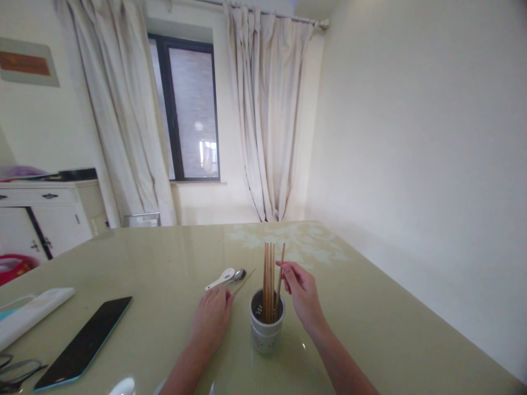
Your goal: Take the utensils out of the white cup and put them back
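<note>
A grey cylindrical holder (265,336) with small perforations stands upright on the table, and several wooden chopsticks (268,280) rise out of it. My right hand (303,293) pinches one chopstick (281,266) between thumb and fingers; its lower end is inside the holder. Left of the holder, my left hand (212,314) rests low on the table with fingers curled. A thin wooden chopstick (246,281) sticks out from its thumb side, its other end hidden by the hand. Just beyond the fingers lie a white spoon (221,278) and a metal spoon (239,275).
To the left lie a dark-screened phone or tablet (88,340), a white power-strip-like object (37,315) and eyeglasses (20,370). A white shiny object (122,387) is cut off at the bottom edge. The wall (432,164) runs along the table's right side.
</note>
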Demonstrator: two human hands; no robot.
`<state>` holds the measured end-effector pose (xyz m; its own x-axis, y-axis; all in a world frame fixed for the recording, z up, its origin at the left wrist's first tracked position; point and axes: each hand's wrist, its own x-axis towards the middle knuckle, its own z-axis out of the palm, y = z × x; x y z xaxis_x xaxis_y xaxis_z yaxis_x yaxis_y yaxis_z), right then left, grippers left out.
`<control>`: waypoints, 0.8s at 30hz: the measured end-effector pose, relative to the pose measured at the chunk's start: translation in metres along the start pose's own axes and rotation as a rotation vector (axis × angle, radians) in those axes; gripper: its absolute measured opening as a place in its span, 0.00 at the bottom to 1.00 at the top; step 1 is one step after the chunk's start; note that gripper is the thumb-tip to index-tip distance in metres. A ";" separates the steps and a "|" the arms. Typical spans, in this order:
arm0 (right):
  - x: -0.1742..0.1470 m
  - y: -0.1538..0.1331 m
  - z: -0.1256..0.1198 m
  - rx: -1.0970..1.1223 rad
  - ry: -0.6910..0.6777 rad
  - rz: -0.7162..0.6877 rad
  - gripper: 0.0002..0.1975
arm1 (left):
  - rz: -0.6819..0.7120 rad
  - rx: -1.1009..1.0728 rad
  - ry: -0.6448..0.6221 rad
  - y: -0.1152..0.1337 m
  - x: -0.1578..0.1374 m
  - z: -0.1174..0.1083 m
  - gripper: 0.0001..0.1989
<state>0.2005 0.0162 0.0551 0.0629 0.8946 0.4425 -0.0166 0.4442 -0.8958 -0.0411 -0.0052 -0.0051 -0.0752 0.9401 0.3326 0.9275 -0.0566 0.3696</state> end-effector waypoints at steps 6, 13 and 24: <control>-0.001 0.004 0.005 -0.005 -0.023 0.031 0.27 | -0.058 -0.506 0.213 0.025 -0.002 -0.009 0.16; -0.006 0.010 0.010 -0.033 -0.130 0.056 0.26 | -0.036 -1.055 0.429 0.047 -0.009 -0.035 0.18; -0.009 0.011 0.012 -0.102 -0.197 0.058 0.26 | -0.038 -1.285 0.259 0.053 -0.009 -0.036 0.18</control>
<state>0.1873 0.0139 0.0416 -0.1312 0.9153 0.3809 0.0874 0.3934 -0.9152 -0.0041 -0.0284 0.0428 -0.2947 0.8649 0.4062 -0.0745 -0.4446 0.8926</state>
